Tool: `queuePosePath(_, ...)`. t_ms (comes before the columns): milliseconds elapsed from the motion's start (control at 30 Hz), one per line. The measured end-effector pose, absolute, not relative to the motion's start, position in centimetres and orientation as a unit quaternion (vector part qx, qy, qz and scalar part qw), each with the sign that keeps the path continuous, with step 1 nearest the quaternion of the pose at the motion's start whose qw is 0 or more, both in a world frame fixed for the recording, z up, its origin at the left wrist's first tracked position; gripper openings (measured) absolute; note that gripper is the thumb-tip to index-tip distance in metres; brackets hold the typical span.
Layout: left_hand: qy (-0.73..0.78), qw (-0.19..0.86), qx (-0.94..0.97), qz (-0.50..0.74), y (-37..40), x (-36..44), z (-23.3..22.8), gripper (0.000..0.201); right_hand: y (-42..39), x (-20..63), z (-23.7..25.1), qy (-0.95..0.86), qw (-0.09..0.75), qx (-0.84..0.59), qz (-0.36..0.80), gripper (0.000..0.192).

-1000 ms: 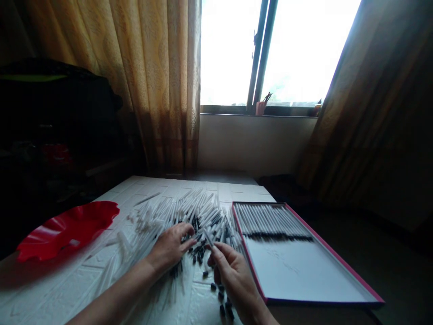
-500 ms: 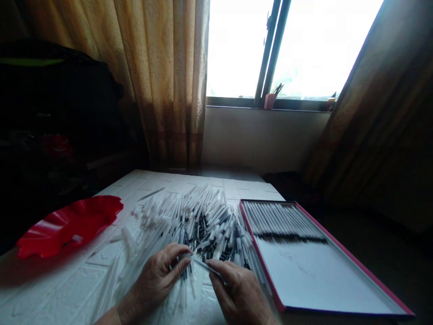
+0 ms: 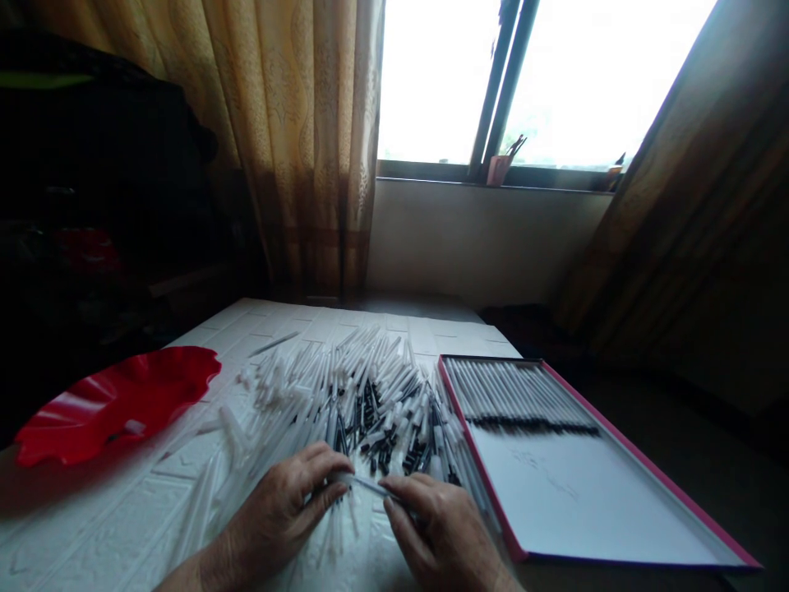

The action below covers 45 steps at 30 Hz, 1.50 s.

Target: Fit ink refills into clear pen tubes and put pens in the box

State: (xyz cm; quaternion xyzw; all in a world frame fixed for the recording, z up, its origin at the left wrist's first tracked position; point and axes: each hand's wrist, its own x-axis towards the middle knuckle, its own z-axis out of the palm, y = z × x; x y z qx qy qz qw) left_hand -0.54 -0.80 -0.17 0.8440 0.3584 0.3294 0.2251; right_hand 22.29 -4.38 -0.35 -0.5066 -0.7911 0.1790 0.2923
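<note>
- a second ago the left hand (image 3: 280, 514) lay spread on the loose heap of white plastic pen tubes with black tips (image 3: 363, 399); now it has drawn back toward the right hand (image 3: 440, 534).
- both hands now pinch one thin clear pen tube (image 3: 363, 483) between fingertips, left closed on its near end, right closed on the other, just above the white brick-patterned table cover (image 3: 123, 526).
- judged from this, one pen is being put together, not yet laid down.
- the pink-rimmed flat box (image 3: 622, 526) keeps its row of finished pens (image 3: 518, 399); the red wavy-edged plastic dish (image 3: 114, 403) sits well apart.
</note>
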Motion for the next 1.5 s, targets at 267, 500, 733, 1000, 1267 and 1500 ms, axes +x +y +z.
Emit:
queuePosePath(267, 0.329, 0.256, 0.877, 0.237, -1.3, -0.6, 0.6, 0.018, -4.5, 22.5, -0.9, -0.829, 0.295, -0.448, 0.159, 0.024)
queuePosePath(500, 0.34, 0.302, 0.857, 0.243, -1.8, -0.2, 1.5, 0.022, -4.5, 22.6, -0.5, -0.85, 0.276, -0.415, 0.171, 0.03)
queuePosePath(733, 0.326, 0.3, 0.863, 0.242, -2.1, -0.3, 1.6, 0.022, -4.4, 22.7, 0.2, -0.856, 0.221, -0.418, 0.208, 0.027)
queuePosePath(1000, 0.323, 0.28, 0.876, 0.223, -2.1, -0.1, 2.2, 0.024, -4.4, 22.5, -0.1, -0.863, 0.195, -0.418, 0.206, 0.023)
queuePosePath(1267, 0.336, 0.274, 0.884, 0.173, -2.2, -0.2, 1.6, 0.023, -4.6, 22.5, -0.9, -0.865, 0.21, -0.423, 0.17, 0.022)
queuePosePath(1500, 0.358, 0.331, 0.847, 0.214, -2.0, 0.0, 2.0, 0.025, -4.5, 22.0, 0.0, -0.839, 0.246, -0.43, 0.224, 0.027)
